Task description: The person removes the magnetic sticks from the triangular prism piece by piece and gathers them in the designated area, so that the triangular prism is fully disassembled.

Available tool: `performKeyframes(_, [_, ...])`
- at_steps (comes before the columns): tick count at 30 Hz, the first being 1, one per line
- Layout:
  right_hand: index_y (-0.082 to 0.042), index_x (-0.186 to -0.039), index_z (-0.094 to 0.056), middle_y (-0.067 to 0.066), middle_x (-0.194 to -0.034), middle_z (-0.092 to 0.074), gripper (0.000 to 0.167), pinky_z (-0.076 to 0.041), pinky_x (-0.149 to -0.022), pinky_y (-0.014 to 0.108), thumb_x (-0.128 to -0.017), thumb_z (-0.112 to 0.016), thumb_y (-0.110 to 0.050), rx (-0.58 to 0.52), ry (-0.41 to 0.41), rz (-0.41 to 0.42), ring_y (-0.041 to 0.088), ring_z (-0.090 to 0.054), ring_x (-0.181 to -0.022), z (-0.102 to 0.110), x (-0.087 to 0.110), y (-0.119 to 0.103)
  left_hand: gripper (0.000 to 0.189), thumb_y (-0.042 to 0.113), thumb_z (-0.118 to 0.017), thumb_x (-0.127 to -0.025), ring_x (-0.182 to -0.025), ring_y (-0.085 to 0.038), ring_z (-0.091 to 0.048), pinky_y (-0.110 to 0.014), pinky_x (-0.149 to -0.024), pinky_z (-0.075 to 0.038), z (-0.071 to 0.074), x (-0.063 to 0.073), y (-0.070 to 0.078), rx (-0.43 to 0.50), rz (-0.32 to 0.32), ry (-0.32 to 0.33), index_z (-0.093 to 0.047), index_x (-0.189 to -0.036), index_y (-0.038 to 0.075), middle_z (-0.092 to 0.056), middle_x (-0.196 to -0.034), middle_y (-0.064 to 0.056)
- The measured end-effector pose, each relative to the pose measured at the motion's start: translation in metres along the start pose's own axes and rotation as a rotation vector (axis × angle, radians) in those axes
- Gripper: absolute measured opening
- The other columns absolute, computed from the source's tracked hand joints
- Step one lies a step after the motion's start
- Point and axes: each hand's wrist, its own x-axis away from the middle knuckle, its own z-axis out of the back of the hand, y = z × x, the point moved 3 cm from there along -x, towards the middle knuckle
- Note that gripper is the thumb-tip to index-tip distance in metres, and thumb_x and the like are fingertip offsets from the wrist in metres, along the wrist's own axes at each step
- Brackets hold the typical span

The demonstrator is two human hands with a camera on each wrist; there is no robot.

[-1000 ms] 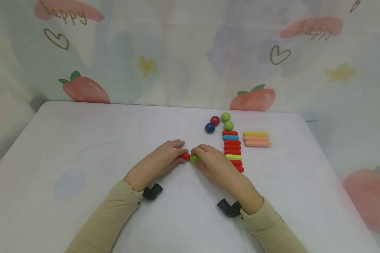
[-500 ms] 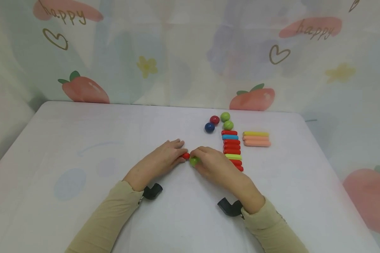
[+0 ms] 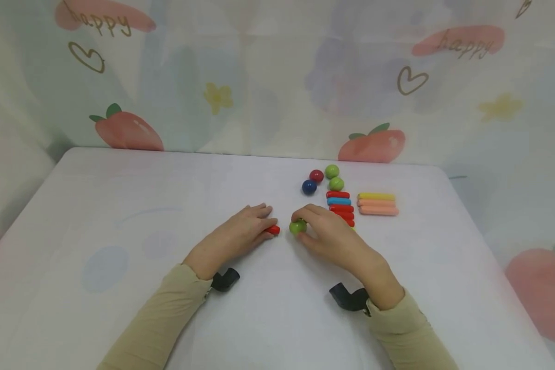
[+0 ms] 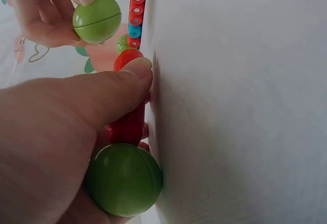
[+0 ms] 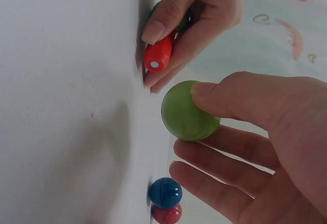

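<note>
My left hand [image 3: 238, 234] pinches a red rod [image 4: 127, 124] between thumb and fingers, low at the table. One end of the rod pokes out past the fingertips and shows a pale round tip in the right wrist view. At its other end, under the palm, sits a green ball [image 4: 124, 179], touching the rod. My right hand [image 3: 326, 231] pinches another green ball [image 5: 186, 110] between thumb and fingertips. A small gap separates this ball from the rod's free end. In the head view, the palm hides the left ball.
A column of red, blue and yellow-green rods [image 3: 339, 201] lies behind the right hand, partly covered. Beyond it sit a blue ball [image 3: 309, 187], a red ball [image 3: 316, 176] and two green balls [image 3: 336, 184]. Yellow and peach rods [image 3: 377, 203] lie farther right.
My right hand has drawn the green ball rightward, away from the red rod's end, where they were together before. The left hand stays in place with the rod.
</note>
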Motion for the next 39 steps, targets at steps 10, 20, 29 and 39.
performKeyframes(10, [-0.011,-0.114,-0.065,0.001,-0.106,-0.067,0.031,-0.058,-0.088,0.036,-0.085,-0.077,-0.011,-0.003,0.007,-0.005,0.018,-0.063,-0.099,0.012,-0.003,0.008,0.036,0.022,-0.066,-0.096,-0.14,-0.035,-0.046,-0.053,-0.113,-0.038,0.0,0.0,0.001,-0.004,0.001,-0.004,-0.066,-0.129,0.007,-0.053,-0.145,-0.019])
performKeyframes(20, [-0.009,-0.117,-0.063,0.008,-0.111,-0.066,0.031,-0.058,-0.088,0.042,-0.088,-0.075,-0.011,0.06,0.021,-0.049,0.027,-0.061,-0.102,0.032,-0.013,0.024,0.038,0.022,-0.066,-0.096,-0.143,-0.031,-0.043,-0.049,-0.118,-0.033,0.0,0.002,0.001,-0.012,0.026,-0.019,-0.064,-0.131,0.007,-0.05,-0.148,-0.018])
performKeyframes(29, [-0.004,-0.117,-0.06,0.012,-0.106,-0.065,0.03,-0.056,-0.087,0.045,-0.089,-0.072,-0.008,0.081,0.089,-0.074,0.03,-0.062,-0.099,0.052,-0.017,0.05,0.037,0.02,-0.065,-0.097,-0.142,-0.033,-0.043,-0.051,-0.117,-0.033,-0.001,0.003,0.0,0.008,0.002,-0.003,-0.064,-0.13,0.005,-0.05,-0.148,-0.02])
performKeyframes(39, [-0.002,-0.124,-0.058,0.016,-0.119,-0.062,0.039,-0.054,-0.094,0.05,-0.088,-0.072,-0.006,0.112,0.079,-0.171,0.033,-0.057,-0.108,0.061,-0.022,0.074,0.038,0.021,-0.065,-0.097,-0.143,-0.033,-0.042,-0.05,-0.118,-0.032,-0.002,0.002,0.0,0.005,0.004,-0.012,-0.063,-0.132,0.006,-0.05,-0.149,-0.019])
